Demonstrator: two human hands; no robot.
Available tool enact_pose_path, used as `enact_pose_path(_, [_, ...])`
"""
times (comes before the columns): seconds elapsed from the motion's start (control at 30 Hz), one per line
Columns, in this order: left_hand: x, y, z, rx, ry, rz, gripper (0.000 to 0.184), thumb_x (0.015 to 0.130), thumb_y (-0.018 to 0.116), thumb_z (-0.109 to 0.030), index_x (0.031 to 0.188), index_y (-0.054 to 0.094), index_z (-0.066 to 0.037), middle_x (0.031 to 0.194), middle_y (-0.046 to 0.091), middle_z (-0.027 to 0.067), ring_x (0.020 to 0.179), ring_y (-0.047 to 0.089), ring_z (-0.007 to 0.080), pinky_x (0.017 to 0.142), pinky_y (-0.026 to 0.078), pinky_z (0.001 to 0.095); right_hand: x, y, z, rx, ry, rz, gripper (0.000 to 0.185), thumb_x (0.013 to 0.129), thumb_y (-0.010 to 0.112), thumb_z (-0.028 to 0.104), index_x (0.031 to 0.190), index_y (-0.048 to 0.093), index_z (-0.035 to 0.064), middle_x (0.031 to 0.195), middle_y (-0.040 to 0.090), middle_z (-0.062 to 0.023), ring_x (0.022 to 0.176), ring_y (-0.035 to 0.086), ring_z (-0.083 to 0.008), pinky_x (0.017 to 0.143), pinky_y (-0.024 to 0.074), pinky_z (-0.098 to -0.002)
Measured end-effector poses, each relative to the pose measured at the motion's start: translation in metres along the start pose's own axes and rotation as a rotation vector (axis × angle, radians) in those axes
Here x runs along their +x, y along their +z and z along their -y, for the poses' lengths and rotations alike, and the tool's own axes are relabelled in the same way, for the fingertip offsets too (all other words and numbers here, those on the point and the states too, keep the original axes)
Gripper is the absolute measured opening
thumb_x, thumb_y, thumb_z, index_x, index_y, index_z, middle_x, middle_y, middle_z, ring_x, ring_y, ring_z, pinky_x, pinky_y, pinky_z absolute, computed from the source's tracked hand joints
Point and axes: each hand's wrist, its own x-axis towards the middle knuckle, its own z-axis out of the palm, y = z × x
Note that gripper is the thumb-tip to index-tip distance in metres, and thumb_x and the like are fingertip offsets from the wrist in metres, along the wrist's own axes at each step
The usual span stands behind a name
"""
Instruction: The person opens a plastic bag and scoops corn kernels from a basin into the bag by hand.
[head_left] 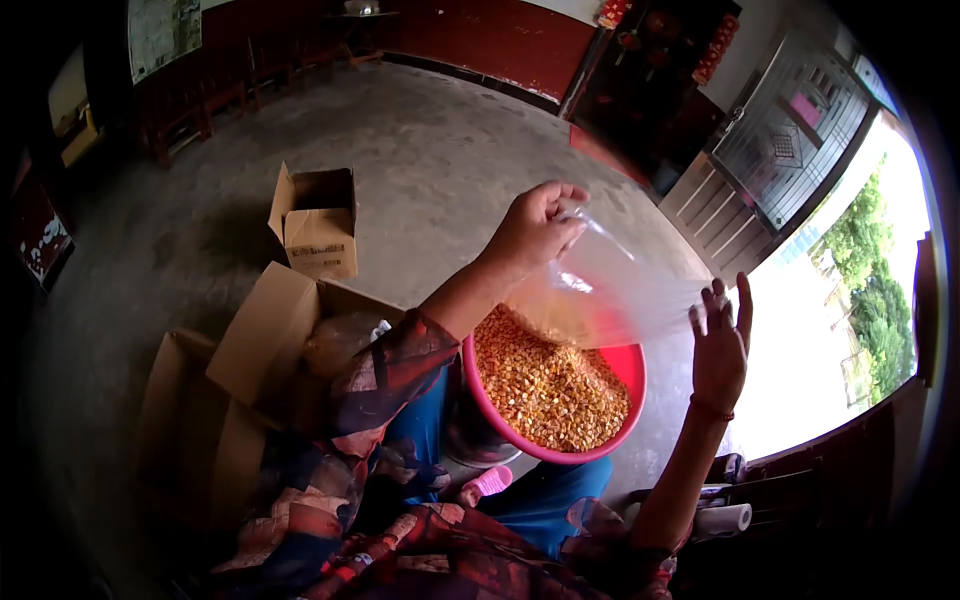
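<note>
A clear plastic bag (pixel 635 285) is stretched between my two hands above a pink basin (pixel 632 420). The basin holds yellow corn kernels (pixel 550 395) and stands in front of my knees. My left hand (pixel 540 228) pinches the bag's upper edge, its fingers curled, above the basin's far side. My right hand (pixel 720 345) is raised to the right of the basin, fingers spread and upright, with the bag's other side against the fingers. The bag hangs over the far part of the kernels and partly hides the basin's back rim.
Open cardboard boxes (pixel 265 330) stand on the floor to the left, one with a filled plastic bag (pixel 340 345) inside. A smaller open box (pixel 320 240) sits farther back. Wooden stools line the back left wall. An open door (pixel 790 140) is at the right.
</note>
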Motion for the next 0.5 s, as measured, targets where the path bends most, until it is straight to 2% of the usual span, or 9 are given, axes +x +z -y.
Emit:
enact_pose_path(0.03, [0.007, 0.004, -0.009, -0.001, -0.005, -0.011, 0.027, 0.078, 0.055, -0.004, 0.104, 0.051, -0.001, 0.073, 0.054, 0.0005, 0.061, 0.049, 0.0049, 0.055, 0.042, 0.0188, 0.009, 0.007, 0.006, -0.043, -0.041, 0.009, 0.057, 0.083, 0.047, 0.017, 0.133, 0.023, 0.0071, 0.123, 0.044, -0.0151, 0.112, 0.043, -0.0224, 0.093, 0.0314, -0.0379])
enact_pose_path(0.1, [0.016, 0.011, -0.024, 0.083, 0.240, -0.065, 0.026, 0.078, 0.053, -0.003, 0.104, 0.051, 0.000, 0.069, 0.052, 0.0004, 0.058, 0.047, 0.0046, 0.053, 0.041, 0.0188, 0.019, 0.018, 0.015, -0.098, -0.124, 0.053, 0.054, 0.084, 0.046, 0.018, 0.132, 0.026, 0.0052, 0.126, 0.041, -0.0162, 0.114, 0.042, -0.0227, 0.093, 0.0315, -0.0378])
enact_pose_path(0.13, [0.016, 0.011, -0.027, 0.082, 0.235, -0.071, 0.026, 0.078, 0.053, -0.003, 0.104, 0.051, 0.000, 0.069, 0.052, 0.0004, 0.058, 0.047, 0.0046, 0.053, 0.041, 0.0188, 0.021, 0.020, 0.015, -0.096, -0.167, 0.126, 0.052, 0.084, 0.047, 0.019, 0.130, 0.029, 0.0042, 0.126, 0.041, -0.0160, 0.113, 0.043, -0.0225, 0.092, 0.0325, -0.0365])
enact_pose_path(0.2, [0.016, 0.012, -0.028, 0.192, 0.312, -0.078, 0.026, 0.078, 0.051, -0.001, 0.104, 0.051, 0.000, 0.070, 0.054, 0.0009, 0.057, 0.048, 0.0052, 0.054, 0.041, 0.0189, 0.023, 0.021, 0.005, -0.171, -0.081, 0.082, 0.051, 0.083, 0.049, 0.021, 0.128, 0.033, 0.0033, 0.126, 0.041, -0.0150, 0.110, 0.045, -0.0217, 0.090, 0.0346, -0.0345])
enact_pose_path(0.33, [-0.002, 0.011, -0.007, 0.127, 0.080, -0.008, 0.031, 0.078, 0.050, 0.000, 0.109, 0.050, -0.002, 0.080, 0.058, 0.0027, 0.063, 0.053, 0.0063, 0.057, 0.045, 0.0190, 0.007, 0.023, -0.021, -0.245, 0.084, 0.153, 0.052, 0.078, 0.055, 0.021, 0.123, 0.038, 0.0008, 0.122, 0.043, -0.0123, 0.101, 0.049, -0.0198, 0.084, 0.0379, -0.0296])
enact_pose_path(0.43, [-0.005, 0.031, -0.014, 0.220, 0.298, 0.102, 0.032, 0.080, 0.053, -0.002, 0.112, 0.049, -0.002, 0.081, 0.058, 0.0027, 0.070, 0.055, 0.0058, 0.062, 0.048, 0.0202, 0.000, 0.037, -0.025, -0.234, 0.134, 0.248, 0.055, 0.077, 0.059, 0.016, 0.124, 0.036, -0.0008, 0.121, 0.043, -0.0106, 0.102, 0.048, -0.0190, 0.088, 0.0368, -0.0297])
enact_pose_path(0.5, [-0.012, 0.058, -0.026, 0.079, 0.274, 0.272, 0.036, 0.079, 0.056, -0.004, 0.114, 0.048, -0.004, 0.080, 0.059, 0.0059, 0.070, 0.056, 0.0090, 0.065, 0.048, 0.0233, -0.005, 0.051, -0.031, -0.239, 0.145, 0.312, 0.055, 0.078, 0.059, 0.010, 0.125, 0.034, -0.0023, 0.123, 0.042, -0.0100, 0.111, 0.042, -0.0183, 0.092, 0.0341, -0.0309])
